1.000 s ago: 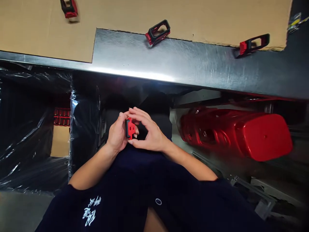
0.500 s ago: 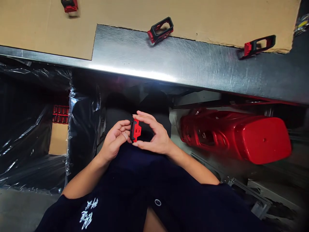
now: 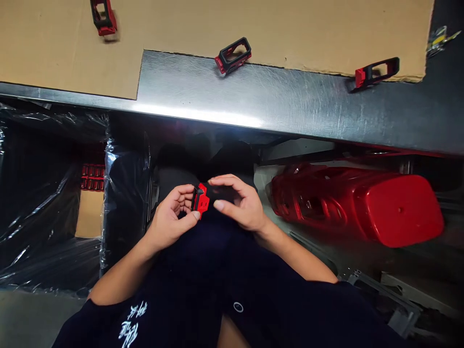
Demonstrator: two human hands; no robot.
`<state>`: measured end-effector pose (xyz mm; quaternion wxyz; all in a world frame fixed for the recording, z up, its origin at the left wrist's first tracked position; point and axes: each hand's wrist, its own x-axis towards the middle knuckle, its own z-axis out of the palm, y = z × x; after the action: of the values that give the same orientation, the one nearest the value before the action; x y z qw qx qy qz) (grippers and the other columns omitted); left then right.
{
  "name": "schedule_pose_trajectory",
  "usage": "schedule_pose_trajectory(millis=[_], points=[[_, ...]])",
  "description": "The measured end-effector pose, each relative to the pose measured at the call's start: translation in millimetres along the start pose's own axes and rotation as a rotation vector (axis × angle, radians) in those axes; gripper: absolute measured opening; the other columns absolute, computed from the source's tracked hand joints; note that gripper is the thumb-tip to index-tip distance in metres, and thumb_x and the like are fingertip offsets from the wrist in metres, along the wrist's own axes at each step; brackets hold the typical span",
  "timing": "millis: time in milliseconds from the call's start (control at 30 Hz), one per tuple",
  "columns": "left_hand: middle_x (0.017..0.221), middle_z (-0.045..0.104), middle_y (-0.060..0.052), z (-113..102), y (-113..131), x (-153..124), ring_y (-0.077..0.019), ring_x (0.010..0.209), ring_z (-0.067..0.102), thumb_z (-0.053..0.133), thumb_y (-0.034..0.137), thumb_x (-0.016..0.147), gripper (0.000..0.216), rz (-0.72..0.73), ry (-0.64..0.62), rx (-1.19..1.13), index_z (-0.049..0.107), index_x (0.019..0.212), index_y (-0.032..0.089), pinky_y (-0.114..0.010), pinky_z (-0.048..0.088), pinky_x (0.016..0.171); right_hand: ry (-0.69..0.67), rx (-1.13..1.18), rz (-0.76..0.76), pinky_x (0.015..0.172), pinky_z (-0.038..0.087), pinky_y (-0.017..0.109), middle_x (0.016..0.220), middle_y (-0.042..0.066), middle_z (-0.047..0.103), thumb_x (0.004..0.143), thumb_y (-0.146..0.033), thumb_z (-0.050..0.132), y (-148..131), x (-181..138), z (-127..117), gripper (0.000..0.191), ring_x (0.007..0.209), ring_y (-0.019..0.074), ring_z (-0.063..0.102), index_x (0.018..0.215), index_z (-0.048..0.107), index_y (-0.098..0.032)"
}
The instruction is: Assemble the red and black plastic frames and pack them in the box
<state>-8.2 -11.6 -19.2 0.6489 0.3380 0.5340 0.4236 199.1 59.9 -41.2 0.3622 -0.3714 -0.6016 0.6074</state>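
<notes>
A small red and black plastic part (image 3: 203,202) is pinched between the thumb and fingers of my left hand (image 3: 173,212), above my lap. Its red side faces right and its black side lies toward my left palm. Just to the right, my right hand (image 3: 242,205) is apart from the part, thumb and fingers spread with nothing between them. Similar red and black frames rest on the bench: one at the upper left (image 3: 103,18), one near the middle (image 3: 234,55) and one at the right (image 3: 377,72).
Cardboard (image 3: 308,29) covers much of the metal bench (image 3: 224,96). At lower left, a plastic-lined box (image 3: 107,193) holds several red and black parts (image 3: 92,177) beside a cardboard piece. A red plastic stool (image 3: 402,210) lies sideways at right. A metal bracket (image 3: 387,299) is at lower right.
My right hand has let go of the red and black part and moved slightly right. My left hand keeps hold of it, now with the thumb across its lower end. The view has shifted a little.
</notes>
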Motion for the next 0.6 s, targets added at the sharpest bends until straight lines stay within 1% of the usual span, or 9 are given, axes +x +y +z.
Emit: schedule_pose_trajectory(millis=[33,100,133,200,267,333,433,533,600], points=[[0.112,0.072,-0.008,-0.3,0.4,-1.0,-0.0155,0.090,0.070,0.079,0.025,0.083,0.050,0.003,0.000,0.039,0.058,0.127,0.021,-0.025,0.055,0.075,0.006,0.077,0.114,0.082,0.059,0.035,0.107,0.008,0.076,0.087,-0.043,0.076,-0.1,0.4,-1.6,0.032,0.098,0.0222,0.072,0.113,0.075,-0.022],[0.112,0.072,-0.008,-1.0,0.9,-2.6,-0.0167,0.093,0.071,0.078,0.025,0.083,0.051,0.015,0.002,0.129,0.057,0.129,0.021,-0.026,0.055,0.075,-0.030,0.237,0.326,0.060,0.052,0.026,0.083,0.005,0.074,0.090,-0.047,0.071,-0.6,1.7,-3.3,0.030,0.071,0.0153,0.067,0.100,0.079,-0.020],[0.113,0.072,-0.009,-1.4,0.9,-3.2,-0.0172,0.094,0.071,0.076,0.024,0.083,0.051,0.026,0.005,0.179,0.056,0.130,0.021,-0.026,0.056,0.074,-0.063,0.310,0.409,0.054,0.046,0.024,0.075,0.003,0.071,0.089,-0.049,0.071,-1.5,2.5,-3.3,0.033,0.063,0.0129,0.062,0.097,0.079,-0.018],[0.115,0.072,-0.009,-2.8,0.4,-4.0,-0.0164,0.092,0.070,0.075,0.023,0.084,0.053,0.065,0.015,0.301,0.056,0.133,0.021,-0.027,0.056,0.075,-0.119,0.427,0.520,0.047,0.037,0.022,0.065,0.001,0.067,0.086,-0.052,0.071,-4.6,4.0,-1.8,0.038,0.053,0.0096,0.054,0.091,0.080,-0.016],[0.117,0.072,-0.009,-4.8,-0.3,-4.4,-0.0143,0.086,0.070,0.073,0.022,0.084,0.054,0.135,0.017,0.434,0.055,0.134,0.021,-0.027,0.058,0.076,-0.153,0.490,0.565,0.045,0.032,0.021,0.061,0.000,0.063,0.084,-0.053,0.072,-9.2,5.0,0.7,0.039,0.049,0.0078,0.049,0.085,0.079,-0.015],[0.117,0.073,-0.008,-7.2,-0.2,-4.3,-0.0129,0.082,0.069,0.072,0.019,0.083,0.054,0.226,0.011,0.557,0.055,0.135,0.022,-0.028,0.059,0.077,-0.174,0.509,0.567,0.045,0.031,0.021,0.059,-0.001,0.062,0.082,-0.051,0.075,-13.5,5.4,2.9,0.037,0.049,0.0071,0.047,0.083,0.079,-0.015],[0.117,0.075,-0.007,-10.6,1.9,-2.7,-0.0138,0.084,0.069,0.069,0.016,0.085,0.052,0.359,-0.012,0.681,0.055,0.134,0.022,-0.029,0.060,0.079,-0.201,0.507,0.559,0.047,0.030,0.022,0.059,-0.002,0.063,0.077,-0.045,0.082,-17.5,5.4,4.9,0.031,0.050,0.0073,0.046,0.084,0.079,-0.015],[0.120,0.075,-0.007,-14.0,5.2,-0.3,-0.0150,0.087,0.068,0.068,0.016,0.087,0.049,0.423,-0.038,0.737,0.055,0.134,0.022,-0.032,0.061,0.081,-0.219,0.512,0.543,0.051,0.034,0.023,0.062,-0.003,0.063,0.074,-0.037,0.086,-19.1,5.2,5.9,0.024,0.053,0.0077,0.046,0.083,0.079,-0.016],[0.122,0.075,-0.008,-16.3,7.1,1.3,-0.0165,0.093,0.069,0.067,0.015,0.088,0.048,0.426,-0.048,0.741,0.056,0.134,0.023,-0.033,0.061,0.085,-0.225,0.507,0.528,0.055,0.037,0.023,0.064,-0.003,0.064,0.073,-0.035,0.087,-19.4,5.0,6.6,0.021,0.057,0.0082,0.048,0.082,0.079,-0.017]])
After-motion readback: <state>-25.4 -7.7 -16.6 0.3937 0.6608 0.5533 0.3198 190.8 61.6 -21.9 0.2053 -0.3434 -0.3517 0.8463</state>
